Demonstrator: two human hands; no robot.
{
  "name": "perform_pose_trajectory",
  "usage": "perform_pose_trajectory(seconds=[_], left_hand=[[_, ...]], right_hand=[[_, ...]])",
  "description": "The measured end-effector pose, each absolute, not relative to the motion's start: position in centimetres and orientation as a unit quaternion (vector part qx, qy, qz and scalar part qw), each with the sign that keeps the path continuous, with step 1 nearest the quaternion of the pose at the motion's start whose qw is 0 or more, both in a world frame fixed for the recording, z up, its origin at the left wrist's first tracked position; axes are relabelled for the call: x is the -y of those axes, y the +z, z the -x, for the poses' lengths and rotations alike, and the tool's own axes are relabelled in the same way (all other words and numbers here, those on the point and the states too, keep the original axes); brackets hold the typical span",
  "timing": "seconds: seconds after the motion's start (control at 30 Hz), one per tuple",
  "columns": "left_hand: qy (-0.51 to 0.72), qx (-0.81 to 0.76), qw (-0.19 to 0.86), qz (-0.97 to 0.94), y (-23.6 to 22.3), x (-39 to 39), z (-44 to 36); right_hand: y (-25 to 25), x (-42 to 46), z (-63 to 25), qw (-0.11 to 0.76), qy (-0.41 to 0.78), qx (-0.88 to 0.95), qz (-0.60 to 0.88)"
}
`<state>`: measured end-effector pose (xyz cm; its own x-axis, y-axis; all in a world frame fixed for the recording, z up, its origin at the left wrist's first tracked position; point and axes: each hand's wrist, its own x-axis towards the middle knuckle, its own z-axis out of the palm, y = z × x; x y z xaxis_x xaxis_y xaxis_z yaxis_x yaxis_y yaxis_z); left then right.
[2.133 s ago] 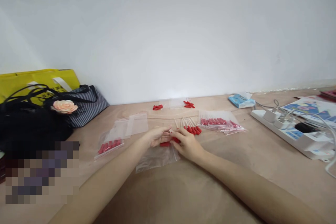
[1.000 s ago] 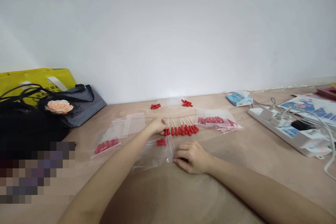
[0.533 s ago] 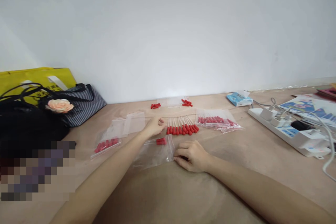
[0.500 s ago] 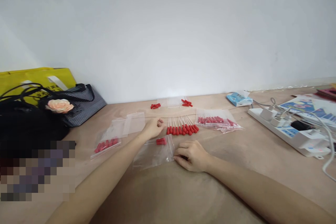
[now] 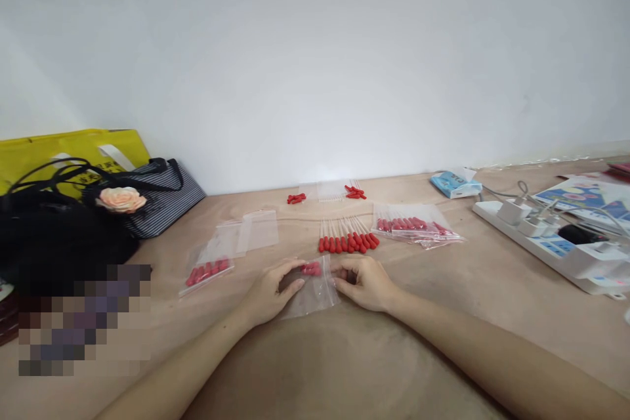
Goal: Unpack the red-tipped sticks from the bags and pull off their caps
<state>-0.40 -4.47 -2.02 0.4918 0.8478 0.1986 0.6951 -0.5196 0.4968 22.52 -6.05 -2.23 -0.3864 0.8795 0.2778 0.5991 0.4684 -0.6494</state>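
Observation:
A clear zip-lock bag (image 5: 315,300) lies on the table between my two hands, with a few small red pieces (image 5: 311,268) inside near its top. My left hand (image 5: 275,290) is at the bag's left side, its thumb and fingers curled around it close to the red pieces. At the opposite edge, by the zip strip, my right hand (image 5: 361,282) has its fingers closed on the bag. Just beyond the hands lies a fanned row of thin pale sticks with red bulb ends (image 5: 347,243), the red ends towards me.
Filled clear bags (image 5: 413,223) lie to the right and another filled bag (image 5: 209,270) to the left. Small red piles (image 5: 296,199) sit near the wall. A tissue pack (image 5: 455,185) and a power strip (image 5: 551,249) are at right; a striped bag (image 5: 167,203) stands at left.
My left hand has come back from beside the stick row to the left side of the bag. My right hand stays at the bag's right edge. The view has shifted slightly.

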Motion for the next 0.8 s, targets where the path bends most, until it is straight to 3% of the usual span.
perform_pose_trajectory(seconds=[0.47,0.8], left_hand=[[0.197,-0.378,0.202,-0.882,-0.8,5.5,-0.2],[0.180,-0.387,0.209,-0.880,-0.8,5.3,0.1]], right_hand=[[-1.2,6.2,-21.0,0.217,0.181,0.824,0.491],[-1.9,5.6,-21.5,0.285,0.333,0.766,0.470]])
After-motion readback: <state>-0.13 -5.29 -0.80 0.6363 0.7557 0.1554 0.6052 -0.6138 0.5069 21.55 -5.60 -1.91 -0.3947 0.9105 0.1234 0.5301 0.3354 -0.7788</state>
